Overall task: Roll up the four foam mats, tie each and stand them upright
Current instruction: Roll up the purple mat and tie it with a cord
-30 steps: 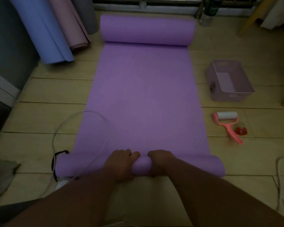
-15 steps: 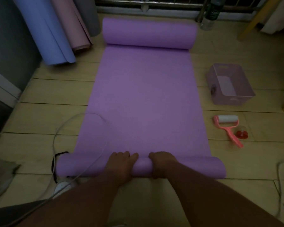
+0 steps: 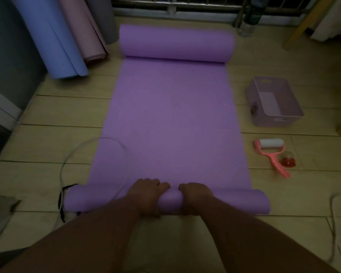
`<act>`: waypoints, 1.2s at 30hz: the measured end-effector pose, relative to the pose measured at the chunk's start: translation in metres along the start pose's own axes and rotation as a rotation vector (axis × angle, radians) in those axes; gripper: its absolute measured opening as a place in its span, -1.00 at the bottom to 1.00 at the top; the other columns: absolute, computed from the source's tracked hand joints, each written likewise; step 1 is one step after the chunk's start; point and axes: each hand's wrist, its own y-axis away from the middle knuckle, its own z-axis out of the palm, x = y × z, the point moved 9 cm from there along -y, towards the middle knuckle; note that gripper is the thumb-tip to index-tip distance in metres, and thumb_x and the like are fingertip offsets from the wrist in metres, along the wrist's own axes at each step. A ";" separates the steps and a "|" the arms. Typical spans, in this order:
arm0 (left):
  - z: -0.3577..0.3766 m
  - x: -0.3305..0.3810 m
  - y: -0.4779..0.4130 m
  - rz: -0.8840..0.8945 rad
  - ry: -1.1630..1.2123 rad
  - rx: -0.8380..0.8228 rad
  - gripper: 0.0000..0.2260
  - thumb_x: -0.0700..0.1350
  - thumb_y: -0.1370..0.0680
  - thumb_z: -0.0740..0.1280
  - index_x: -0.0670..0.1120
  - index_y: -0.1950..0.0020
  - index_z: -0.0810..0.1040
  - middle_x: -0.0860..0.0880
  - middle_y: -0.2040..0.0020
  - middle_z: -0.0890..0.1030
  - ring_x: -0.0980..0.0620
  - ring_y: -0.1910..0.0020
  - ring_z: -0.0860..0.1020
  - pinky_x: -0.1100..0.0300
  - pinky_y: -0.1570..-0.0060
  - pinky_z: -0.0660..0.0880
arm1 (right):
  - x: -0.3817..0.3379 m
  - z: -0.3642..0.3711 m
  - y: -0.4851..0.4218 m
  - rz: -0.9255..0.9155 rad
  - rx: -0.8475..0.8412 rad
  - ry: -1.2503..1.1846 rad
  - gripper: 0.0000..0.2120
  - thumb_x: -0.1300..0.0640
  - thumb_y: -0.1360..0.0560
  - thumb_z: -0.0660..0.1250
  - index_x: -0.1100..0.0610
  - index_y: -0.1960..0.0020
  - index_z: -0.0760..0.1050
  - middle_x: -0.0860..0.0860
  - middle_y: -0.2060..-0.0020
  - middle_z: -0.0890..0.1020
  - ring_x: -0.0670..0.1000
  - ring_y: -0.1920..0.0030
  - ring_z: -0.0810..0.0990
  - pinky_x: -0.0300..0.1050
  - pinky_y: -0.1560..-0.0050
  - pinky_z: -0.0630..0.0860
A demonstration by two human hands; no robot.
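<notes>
A purple foam mat (image 3: 171,119) lies lengthwise on the wooden floor, its far end curled into a thick roll (image 3: 175,43). Its near end forms a thinner roll (image 3: 224,201) across the floor. My left hand (image 3: 146,196) and my right hand (image 3: 197,196) sit side by side on the middle of that near roll, fingers curled over its top, gripping it. Three rolled mats lean at the back left: a blue one (image 3: 53,36), a pink one (image 3: 83,30) and a grey one (image 3: 104,16).
A pink plastic bin (image 3: 274,103) stands to the right of the mat. Nearer lie a pink-handled lint roller (image 3: 272,152) and a red tape roll (image 3: 288,161). A thin white cable (image 3: 67,160) loops over the mat's near left corner. A bottle (image 3: 250,20) stands by the railing.
The near roll has moved slightly forward under both hands and grown a little thicker. The view has tipped down somewhat.
</notes>
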 end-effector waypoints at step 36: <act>-0.002 0.005 0.011 -0.041 0.049 -0.026 -0.29 0.25 -0.35 0.46 0.07 -0.40 0.27 -0.05 -0.26 0.51 -0.13 -0.21 0.51 0.03 -0.19 0.42 | -0.014 -0.001 -0.005 -0.049 -0.134 0.010 -0.27 -0.06 -0.32 0.56 0.02 -0.42 0.38 0.08 -0.34 0.51 0.11 -0.30 0.52 -0.01 -0.32 0.44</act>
